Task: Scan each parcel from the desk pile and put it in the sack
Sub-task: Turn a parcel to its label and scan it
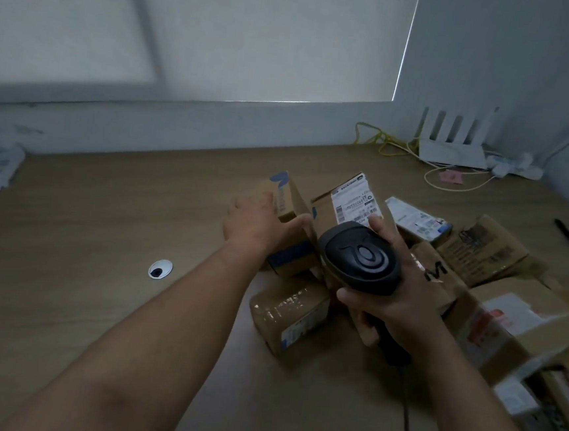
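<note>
Item: my right hand [403, 294], closed round the handle of a black, smooth-domed plastic scanner [358, 256], head aimed at the white printed label [353, 200] so a barcode can be read. Item: my left hand [258, 220], fingers spread, wrapping the upright brown cardboard box with blue print [291, 202], apparently to steady or lift it. Item: pile of taped, matte cardboard parcels [480, 246] along the desk's [104, 216] right edge; sack not in view.
</note>
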A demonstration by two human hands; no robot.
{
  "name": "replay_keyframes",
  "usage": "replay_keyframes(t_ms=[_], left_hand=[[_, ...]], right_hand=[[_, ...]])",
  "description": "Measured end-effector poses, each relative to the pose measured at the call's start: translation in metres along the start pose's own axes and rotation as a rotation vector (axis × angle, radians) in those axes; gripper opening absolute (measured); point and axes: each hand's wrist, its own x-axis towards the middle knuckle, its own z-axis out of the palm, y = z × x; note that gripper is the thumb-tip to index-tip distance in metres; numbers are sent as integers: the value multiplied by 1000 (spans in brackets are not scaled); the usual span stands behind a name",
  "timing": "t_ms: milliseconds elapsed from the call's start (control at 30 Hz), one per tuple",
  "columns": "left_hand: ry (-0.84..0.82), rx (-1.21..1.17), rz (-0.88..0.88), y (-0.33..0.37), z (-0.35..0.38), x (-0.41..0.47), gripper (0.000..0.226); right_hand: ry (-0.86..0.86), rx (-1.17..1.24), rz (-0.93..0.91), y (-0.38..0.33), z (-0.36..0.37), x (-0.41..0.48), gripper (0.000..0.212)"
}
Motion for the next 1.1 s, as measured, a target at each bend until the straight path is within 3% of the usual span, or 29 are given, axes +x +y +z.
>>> replay_keyframes(t_ms=[200,333,467,600,667,767,933,1100], left_hand=[[16,-174,-128,7,16,15,67],[33,-271,-175,-4,11,2,76],[141,-313,-184,-32,-1,-27,60],[214,-424,-216,-85,-16,-65,51],[242,-451,-256,-118,-20,-92,55],[276,-483,-330,-178,-13,-141,43],[287,-620,-459,-273,10,-233,53],[205,-667,-503,-326,25,-290,36]], right_hand=[[-79,41,32,26,-13,8,97],[-80,94,28,30,-13,9,98],[-111,170,35,23,-3,5,103],[-138,159,15,8,18,-4,109],[-135,169,-8,-3,34,-14,106],[-173,203,13,-18,64,-30,101],[-241,171,43,-29,135,-63,101],[-303,172,133,-38,200,-96,100]])
